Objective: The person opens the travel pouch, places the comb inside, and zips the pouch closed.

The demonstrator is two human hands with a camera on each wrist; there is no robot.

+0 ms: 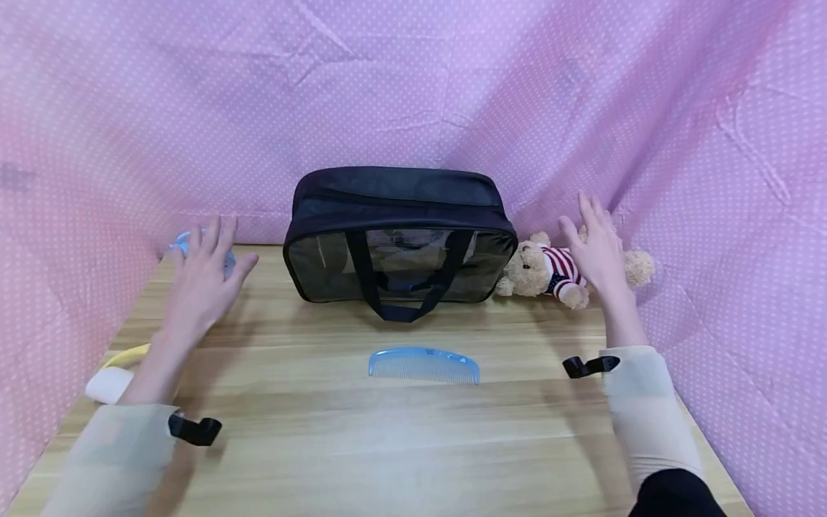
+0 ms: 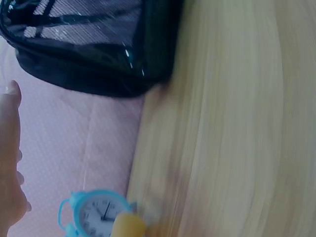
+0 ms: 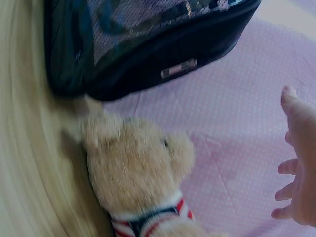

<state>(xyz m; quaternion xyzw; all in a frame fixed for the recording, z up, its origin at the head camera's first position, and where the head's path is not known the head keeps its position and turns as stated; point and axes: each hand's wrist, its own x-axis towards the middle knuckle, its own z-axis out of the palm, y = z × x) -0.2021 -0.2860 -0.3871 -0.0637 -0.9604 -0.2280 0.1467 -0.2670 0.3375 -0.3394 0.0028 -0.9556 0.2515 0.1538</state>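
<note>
Two hands [image 1: 203, 283] [image 1: 601, 251], spread wide, flank one bag [image 1: 400, 195] near one clock [image 2: 96, 212] and one bear [image 1: 526, 269].

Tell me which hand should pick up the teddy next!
Probably the right hand: it is open and close to the teddy bear, just right of the black bag. The left hand is on the bag's other side, near the blue clock, so it would have to reach across.

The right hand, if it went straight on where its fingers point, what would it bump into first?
Probably the pink dotted cloth at the back: the right hand points that way. The teddy bear seems to lie below its path, though the exact depth is hard to tell.
</note>
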